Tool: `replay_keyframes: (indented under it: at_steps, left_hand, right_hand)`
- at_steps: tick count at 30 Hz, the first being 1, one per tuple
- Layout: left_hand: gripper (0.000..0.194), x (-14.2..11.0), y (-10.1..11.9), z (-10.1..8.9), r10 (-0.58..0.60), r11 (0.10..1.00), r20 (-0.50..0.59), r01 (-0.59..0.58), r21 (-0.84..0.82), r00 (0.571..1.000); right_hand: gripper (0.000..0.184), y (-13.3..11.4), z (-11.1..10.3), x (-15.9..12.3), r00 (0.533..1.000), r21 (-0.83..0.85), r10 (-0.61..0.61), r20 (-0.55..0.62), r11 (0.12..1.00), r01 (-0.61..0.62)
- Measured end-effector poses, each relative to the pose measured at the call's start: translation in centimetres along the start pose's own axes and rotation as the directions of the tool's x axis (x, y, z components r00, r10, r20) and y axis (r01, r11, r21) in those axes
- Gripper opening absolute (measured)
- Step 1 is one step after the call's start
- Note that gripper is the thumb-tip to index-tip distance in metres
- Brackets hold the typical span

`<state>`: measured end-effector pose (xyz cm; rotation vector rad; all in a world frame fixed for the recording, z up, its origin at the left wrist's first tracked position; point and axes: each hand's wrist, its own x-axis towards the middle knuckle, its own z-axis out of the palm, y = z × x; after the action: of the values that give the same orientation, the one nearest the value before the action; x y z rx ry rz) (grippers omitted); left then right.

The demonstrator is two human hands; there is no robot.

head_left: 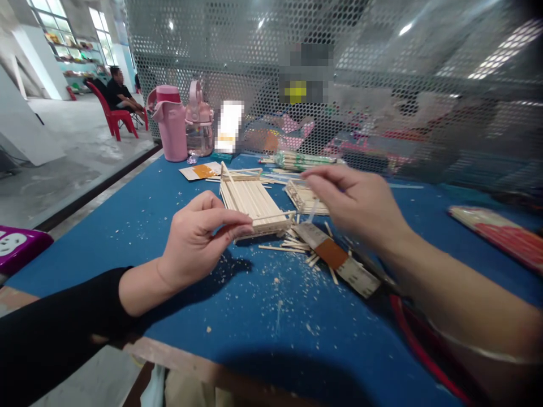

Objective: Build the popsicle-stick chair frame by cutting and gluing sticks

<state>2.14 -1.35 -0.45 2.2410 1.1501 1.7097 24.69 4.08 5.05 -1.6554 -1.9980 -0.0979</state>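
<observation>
My left hand [197,240] pinches the near corner of a small panel built of thin wooden sticks [253,202], held tilted just above the blue table [263,316]. My right hand [356,200] hovers to the right of the panel, fingers closed in a pinch on a thin pale stick [313,210] that points down. Loose sticks [292,246] and wood crumbs lie under the panel. A second stick frame [302,196] lies behind my right hand.
A sanding block with a brown band [337,257] lies right of centre. Two pink bottles [172,121] stand at the back left before a perforated metal screen [382,85]. A bundle of sticks [299,160], a red packet [503,234] and red-handled pliers [418,339] are nearby. A person sits on a red chair [112,116] far left.
</observation>
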Motion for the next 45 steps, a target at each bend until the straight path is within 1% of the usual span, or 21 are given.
replay_keyframes:
  at_steps: [1,2,3,4,6,8,9,15,17,19,21,23,24,26,28,29,31,34,38,41,45]
  left_hand:
    - [0.005,0.0,0.0,0.0,0.015,1.0,0.002,-0.015,0.007,1.0]
    - [0.005,0.0,0.0,0.0,0.025,1.0,0.0,-0.025,0.013,1.0]
    - [0.005,0.0,0.1,0.0,0.03,0.999,-0.003,-0.03,0.018,1.0]
    - [0.005,0.0,0.1,0.0,0.03,0.999,-0.005,-0.03,0.022,1.0]
    - [0.005,0.0,0.1,0.0,0.025,0.999,-0.007,-0.025,0.027,1.0]
    - [0.007,0.1,0.1,0.1,0.014,0.999,-0.002,-0.014,0.035,1.0]
    - [0.007,0.1,0.1,0.1,0.01,0.999,0.001,-0.01,0.037,1.0]
    - [0.008,0.1,0.4,0.2,0.005,1.0,-0.005,-0.005,0.023,1.0]
    - [0.007,0.1,0.4,0.3,0.032,0.999,-0.022,-0.031,0.02,0.999]
    - [0.006,0.1,0.3,0.4,0.08,0.997,-0.04,-0.08,0.003,0.996]
    - [0.003,0.1,0.1,0.6,0.084,0.995,-0.038,-0.085,-0.042,0.996]
    - [0.01,0.0,-0.1,0.8,-0.027,0.993,-0.008,0.026,-0.113,1.0]
    - [0.014,-0.1,-0.3,0.8,-0.113,0.983,0.015,0.113,-0.147,0.994]
    - [0.021,-0.2,-0.7,1.0,-0.286,0.939,0.099,0.299,-0.171,0.953]
    - [0.023,-0.2,-1.0,1.1,-0.389,0.9,0.216,0.419,-0.121,0.896]
    - [0.024,-0.2,-1.1,1.2,-0.41,0.891,0.273,0.447,-0.086,0.87]
    - [0.025,-0.3,-1.2,1.3,-0.416,0.89,0.341,0.455,-0.038,0.843]
    - [0.025,-0.3,-1.3,1.6,-0.405,0.901,0.34,0.433,-0.007,0.849]
    - [0.02,-0.4,-1.8,1.8,-0.388,0.912,0.331,0.41,0.003,0.86]
    - [0.016,-0.4,-2.2,1.8,-0.38,0.911,0.344,0.411,-0.021,0.859]
    - [0.014,-0.3,-2.2,1.8,-0.384,0.909,0.348,0.416,-0.019,0.855]
  right_hand:
    - [0.034,-1.6,-0.2,-1.0,0.983,0.215,-0.154,0.098,0.968,0.13]
    - [0.031,-3.0,-0.2,-1.9,0.943,0.382,-0.29,0.164,0.9,0.21]
    - [0.025,-4.1,-0.2,-2.8,0.918,0.505,-0.356,0.178,0.833,0.226]
    - [0.02,-4.9,-0.1,-3.4,0.921,0.589,-0.346,0.178,0.788,0.182]
    - [0.015,-5.5,0.4,-4.2,0.945,0.684,-0.255,0.207,0.728,0.047]
    - [0.015,-5.4,0.9,-4.3,0.954,0.723,-0.167,0.248,0.688,-0.067]
    - [0.016,-5.2,1.1,-4.2,0.954,0.732,-0.148,0.262,0.674,-0.096]
    - [0.019,-5.0,1.6,-4.5,0.943,0.794,-0.179,0.281,0.594,-0.124]
    - [0.022,-5.3,1.6,-4.8,0.948,0.814,-0.184,0.258,0.57,-0.111]
    - [0.022,-5.5,1.6,-5.0,0.96,0.814,-0.19,0.204,0.578,-0.058]
    - [0.019,-5.3,1.7,-5.0,0.968,0.781,-0.218,0.126,0.623,0.039]
    - [0.015,-4.8,1.9,-4.7,0.959,0.673,-0.284,0.02,0.713,0.197]
    - [0.013,-4.4,2.0,-4.5,0.938,0.576,-0.343,-0.038,0.76,0.301]
    - [0.013,-3.7,2.4,-4.1,0.857,0.316,-0.507,-0.094,0.801,0.509]
    - [0.017,-3.1,2.8,-3.8,0.773,0.094,-0.631,-0.072,0.767,0.635]
    - [0.02,-2.9,3.1,-3.8,0.751,0.025,-0.657,-0.06,0.751,0.659]
    - [0.024,-2.7,3.5,-3.9,0.742,-0.054,-0.667,-0.07,0.745,0.665]
    - [0.025,-2.9,3.8,-4.2,0.74,-0.122,-0.664,-0.106,0.747,0.653]
    - [0.025,-3.2,3.9,-4.4,0.706,-0.192,-0.697,-0.122,0.715,0.672]
    - [0.025,-3.3,3.9,-4.4,0.69,-0.238,-0.716,-0.109,0.692,0.681]
    - [0.028,-3.5,4.0,-4.3,0.686,-0.251,-0.723,-0.088,0.682,0.687]
